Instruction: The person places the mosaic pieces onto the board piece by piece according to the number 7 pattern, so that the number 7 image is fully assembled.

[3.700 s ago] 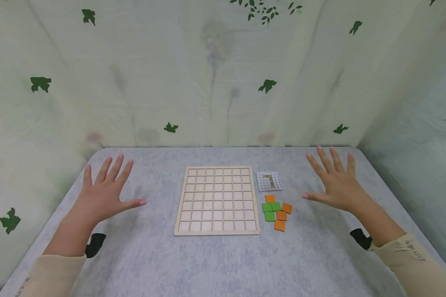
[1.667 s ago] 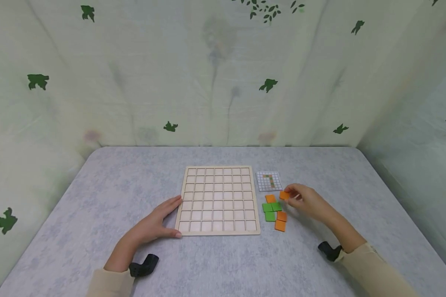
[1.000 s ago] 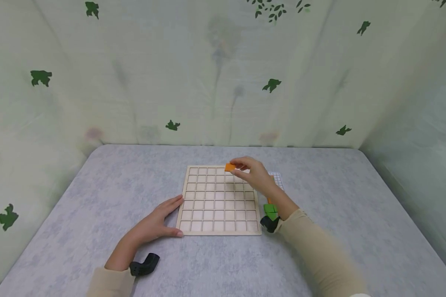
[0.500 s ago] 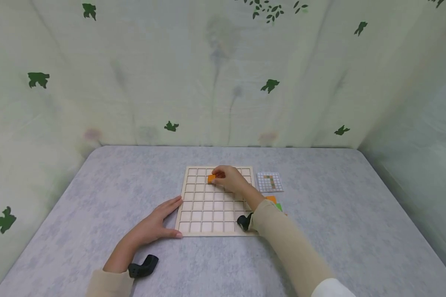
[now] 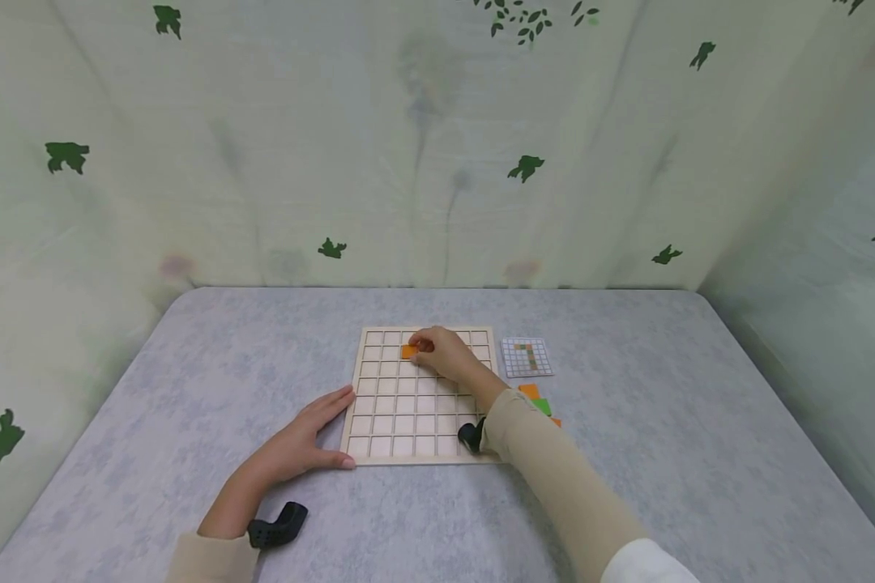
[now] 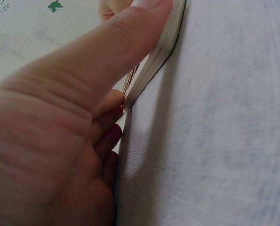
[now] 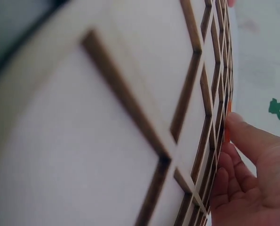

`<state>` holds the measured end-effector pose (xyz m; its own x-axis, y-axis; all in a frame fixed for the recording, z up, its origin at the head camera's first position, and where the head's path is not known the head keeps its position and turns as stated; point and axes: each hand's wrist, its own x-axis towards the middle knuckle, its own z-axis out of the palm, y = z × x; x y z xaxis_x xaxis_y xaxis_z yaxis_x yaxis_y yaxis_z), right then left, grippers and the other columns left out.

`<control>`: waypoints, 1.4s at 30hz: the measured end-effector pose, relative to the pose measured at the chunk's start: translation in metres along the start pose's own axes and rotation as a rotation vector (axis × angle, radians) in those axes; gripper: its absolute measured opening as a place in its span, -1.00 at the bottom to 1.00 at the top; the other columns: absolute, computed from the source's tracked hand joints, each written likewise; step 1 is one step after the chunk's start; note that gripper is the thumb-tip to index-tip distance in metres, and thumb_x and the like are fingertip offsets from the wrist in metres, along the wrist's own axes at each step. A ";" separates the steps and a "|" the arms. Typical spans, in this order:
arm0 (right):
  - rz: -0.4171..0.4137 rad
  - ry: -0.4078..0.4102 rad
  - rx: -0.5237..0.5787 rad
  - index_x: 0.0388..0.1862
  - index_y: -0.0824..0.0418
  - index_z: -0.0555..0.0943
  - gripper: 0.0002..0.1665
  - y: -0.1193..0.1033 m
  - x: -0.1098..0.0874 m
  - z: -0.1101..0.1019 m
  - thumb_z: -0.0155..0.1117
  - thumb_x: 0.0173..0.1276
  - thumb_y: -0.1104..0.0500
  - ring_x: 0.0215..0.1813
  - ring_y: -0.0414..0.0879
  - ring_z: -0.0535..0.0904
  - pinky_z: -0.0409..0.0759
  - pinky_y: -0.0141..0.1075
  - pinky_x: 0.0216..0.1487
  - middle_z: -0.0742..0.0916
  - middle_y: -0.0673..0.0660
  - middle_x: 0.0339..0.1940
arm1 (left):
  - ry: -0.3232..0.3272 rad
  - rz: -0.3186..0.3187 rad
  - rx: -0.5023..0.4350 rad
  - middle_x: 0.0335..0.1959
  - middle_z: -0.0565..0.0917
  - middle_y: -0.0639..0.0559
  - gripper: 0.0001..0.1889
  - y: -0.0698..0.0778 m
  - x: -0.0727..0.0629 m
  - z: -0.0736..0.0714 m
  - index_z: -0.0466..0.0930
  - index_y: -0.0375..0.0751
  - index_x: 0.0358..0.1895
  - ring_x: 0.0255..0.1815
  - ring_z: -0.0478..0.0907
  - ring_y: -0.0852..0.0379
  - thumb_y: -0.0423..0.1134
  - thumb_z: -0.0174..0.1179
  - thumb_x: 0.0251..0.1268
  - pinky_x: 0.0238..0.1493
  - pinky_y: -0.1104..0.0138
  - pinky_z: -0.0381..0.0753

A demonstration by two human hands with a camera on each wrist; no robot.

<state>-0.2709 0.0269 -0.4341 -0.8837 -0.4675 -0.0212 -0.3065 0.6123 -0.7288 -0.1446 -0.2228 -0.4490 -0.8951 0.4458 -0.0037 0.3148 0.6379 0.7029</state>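
Observation:
A wooden grid board with square cells lies flat on the table. My right hand pinches an orange square tile between thumb and fingers at a cell in the second row from the back, left of centre. In the right wrist view, a thin sliver of the orange tile shows beside the thumb, against the grid. My left hand rests against the board's left edge, fingers extended along it and thumb at the near left corner. The left wrist view shows the thumb touching the board's side.
Right of the board lies a small pattern card with a printed grid and coloured squares. Below it are loose tiles, including an orange tile and a green tile, partly hidden by the right sleeve. A curtain hangs behind the table.
The left hand came to the board's left edge. My right hand picked up an orange tile from the right-hand group, carried it left over the board and lowered it onto a cell.

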 end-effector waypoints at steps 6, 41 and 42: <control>0.007 -0.033 0.014 0.09 0.11 0.53 -0.61 0.002 -0.001 -0.001 0.20 0.26 0.20 -0.23 -0.13 0.40 0.41 -0.31 -0.24 0.53 -0.01 -0.26 | -0.001 0.002 -0.004 0.39 0.03 -0.12 0.07 0.000 -0.001 0.000 0.06 -0.28 0.37 0.36 -0.12 -0.18 0.15 0.37 -0.24 0.20 -0.12 -0.03; -0.007 0.114 0.067 0.13 0.24 0.45 -0.46 0.070 -0.151 -0.078 0.31 0.14 0.18 0.00 0.05 0.46 0.42 -0.08 0.00 0.56 0.15 0.01 | -0.005 0.003 0.002 0.40 0.02 -0.11 0.08 0.000 -0.002 -0.001 0.05 -0.28 0.37 0.37 -0.12 -0.16 0.14 0.38 -0.25 0.21 -0.10 -0.03; 0.007 0.108 0.060 0.11 0.24 0.46 -0.47 0.073 -0.154 -0.078 0.32 0.14 0.18 -0.01 0.03 0.46 0.43 -0.09 0.00 0.56 0.14 0.00 | -0.004 0.003 0.002 0.40 0.02 -0.11 0.08 0.000 -0.002 -0.001 0.05 -0.28 0.37 0.37 -0.12 -0.16 0.14 0.38 -0.25 0.21 -0.10 -0.03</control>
<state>-0.1849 0.1935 -0.4309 -0.9195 -0.3905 0.0451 -0.2816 0.5744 -0.7686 -0.1435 -0.2246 -0.4484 -0.8927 0.4506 -0.0044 0.3182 0.6373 0.7018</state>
